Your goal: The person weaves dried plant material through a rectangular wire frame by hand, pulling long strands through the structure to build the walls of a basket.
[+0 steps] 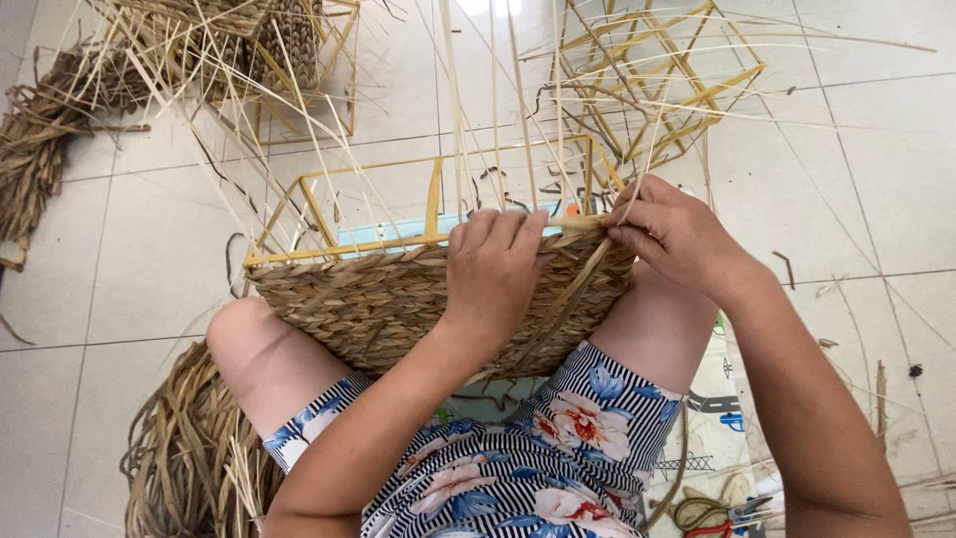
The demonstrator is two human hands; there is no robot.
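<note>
Left hand [493, 267] is clamped over the top edge of the half-woven seagrass basket [398, 304], fingers curled down over the yellow frame rail [349, 247]. The basket rests across the person's knees, right under both hands. Just beside it, the right hand [672, 234] pinches a seagrass strand [573, 289] at the rim, fingertips closed tight on it. Loose straw stakes [498, 110] fan up beyond the knuckles. Below the left forearm lies a seagrass bundle [184, 458]; below the right forearm, scissors [712, 513].
</note>
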